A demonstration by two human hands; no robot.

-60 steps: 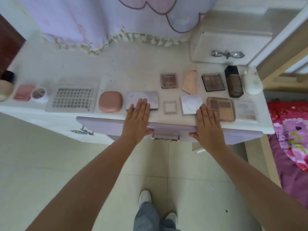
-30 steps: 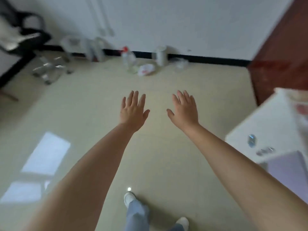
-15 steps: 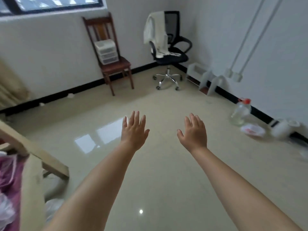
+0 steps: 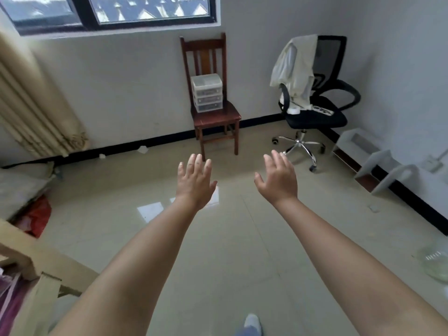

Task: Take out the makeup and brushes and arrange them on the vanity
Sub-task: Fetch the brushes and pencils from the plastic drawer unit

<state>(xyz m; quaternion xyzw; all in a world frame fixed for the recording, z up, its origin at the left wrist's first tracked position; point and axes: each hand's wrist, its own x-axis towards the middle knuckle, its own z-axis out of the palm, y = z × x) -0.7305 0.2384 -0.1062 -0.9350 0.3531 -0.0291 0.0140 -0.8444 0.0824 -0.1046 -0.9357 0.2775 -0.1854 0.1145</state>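
Note:
Both my arms are stretched out in front of me over the tiled floor. My left hand [image 4: 195,184] is open with straight fingers and holds nothing. My right hand [image 4: 277,179] is open too, fingers spread, also holding nothing. The vanity and the makeup are out of view. A small clear plastic drawer unit [image 4: 207,92] stands on the seat of a wooden chair [image 4: 213,98] against the far wall, well beyond both hands.
A black office chair [image 4: 315,103] with a pale garment over its back stands at the right. White shelf pieces [image 4: 378,161] lie along the right wall. A bed frame corner [image 4: 26,260] is at the lower left. A beige curtain [image 4: 31,105] hangs at the left.
Two seconds ago both hands pressed on the vanity drawer front with makeup laid out above. Since then the view has swung away across the room; both hands stay open and hold nothing.

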